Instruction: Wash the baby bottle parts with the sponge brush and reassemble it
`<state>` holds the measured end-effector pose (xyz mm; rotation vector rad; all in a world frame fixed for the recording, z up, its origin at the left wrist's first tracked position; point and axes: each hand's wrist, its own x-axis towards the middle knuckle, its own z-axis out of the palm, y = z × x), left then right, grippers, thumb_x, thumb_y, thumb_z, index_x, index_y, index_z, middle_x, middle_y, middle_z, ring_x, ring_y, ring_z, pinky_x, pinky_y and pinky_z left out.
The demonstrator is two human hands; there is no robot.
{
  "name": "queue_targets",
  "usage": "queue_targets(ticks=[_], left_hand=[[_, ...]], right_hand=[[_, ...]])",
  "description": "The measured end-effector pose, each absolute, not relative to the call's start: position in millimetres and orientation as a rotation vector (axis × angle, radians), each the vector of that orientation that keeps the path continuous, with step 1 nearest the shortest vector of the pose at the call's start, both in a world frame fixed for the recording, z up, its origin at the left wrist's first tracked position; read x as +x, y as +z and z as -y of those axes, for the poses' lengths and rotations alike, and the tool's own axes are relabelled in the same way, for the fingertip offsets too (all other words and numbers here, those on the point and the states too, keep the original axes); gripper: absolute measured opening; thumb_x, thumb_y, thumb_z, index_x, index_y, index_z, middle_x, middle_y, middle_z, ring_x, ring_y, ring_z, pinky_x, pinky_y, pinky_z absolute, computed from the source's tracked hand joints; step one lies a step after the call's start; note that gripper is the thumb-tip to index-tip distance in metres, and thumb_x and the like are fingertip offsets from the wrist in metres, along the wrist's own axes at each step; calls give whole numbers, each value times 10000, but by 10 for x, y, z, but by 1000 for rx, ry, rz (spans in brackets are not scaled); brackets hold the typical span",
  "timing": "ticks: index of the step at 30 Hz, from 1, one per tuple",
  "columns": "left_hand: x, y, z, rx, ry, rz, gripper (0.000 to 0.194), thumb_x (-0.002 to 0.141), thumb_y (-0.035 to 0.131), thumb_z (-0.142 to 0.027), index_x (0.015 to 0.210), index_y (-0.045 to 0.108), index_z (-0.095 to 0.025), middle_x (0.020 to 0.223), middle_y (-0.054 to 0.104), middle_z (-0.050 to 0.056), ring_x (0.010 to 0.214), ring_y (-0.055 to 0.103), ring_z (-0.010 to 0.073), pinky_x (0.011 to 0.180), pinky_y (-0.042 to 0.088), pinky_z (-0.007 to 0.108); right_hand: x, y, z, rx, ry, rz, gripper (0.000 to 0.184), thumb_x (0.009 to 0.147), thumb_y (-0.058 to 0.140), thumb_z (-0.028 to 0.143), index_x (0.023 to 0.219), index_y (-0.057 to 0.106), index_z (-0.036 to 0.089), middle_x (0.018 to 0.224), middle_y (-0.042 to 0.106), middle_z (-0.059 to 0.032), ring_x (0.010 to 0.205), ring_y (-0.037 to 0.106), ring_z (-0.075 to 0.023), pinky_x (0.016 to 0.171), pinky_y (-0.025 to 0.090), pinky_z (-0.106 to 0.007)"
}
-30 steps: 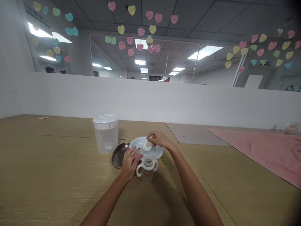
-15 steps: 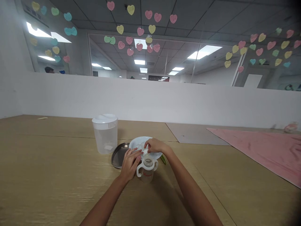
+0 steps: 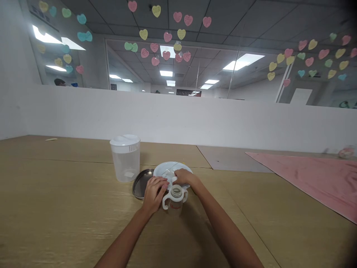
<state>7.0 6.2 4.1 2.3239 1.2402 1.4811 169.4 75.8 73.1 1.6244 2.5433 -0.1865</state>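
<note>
**Baby bottle [image 3: 175,204]: neck [image 3: 176,192] uncapped, both hands at plate**

Bottle stands on the wood-grain table [image 3: 69,167], against the near rim of the white plate [image 3: 167,168]. Right hand [image 3: 184,178] has lowered to the plate, fingers curled, hold hidden; left hand [image 3: 154,194] curls just beside it.

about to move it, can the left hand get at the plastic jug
Probably yes. The left hand is close to the plastic jug, and only the low steel dish lies between them, so it looks reachable over that rim. The hand is at the white plate now.
</note>
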Motion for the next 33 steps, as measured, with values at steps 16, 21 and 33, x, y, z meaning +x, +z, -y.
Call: queue_targets(ticks=[16,21,33], left_hand=[[79,41,-59,2345,1472,-1226,333,899,360,-347,870,666,-217,961,660,46,963,543,190,918,350,416],[74,32,-65,2344,1482,-1221,328,897,366,-346,868,665,-215,967,657,50,963,542,191,911,358,415],[71,28,-75,2341,1471,-1223,329,895,366,-351,868,666,-219,973,654,47,970,541,192,911,357,407]], right_hand=[[1892,1008,-736,1706,-562,-2813,353,599,566,186,948,579,136,964,636,-73,656,596,-134,501,396,-190],[1899,1038,-706,1712,-667,-2770,324,582,610,201,896,578,127,797,648,-39,564,570,-118,477,392,-195],[1913,997,-750,1603,-618,-2742,366,583,675,205,941,630,147,734,656,-17,617,584,-125,538,403,-189]])
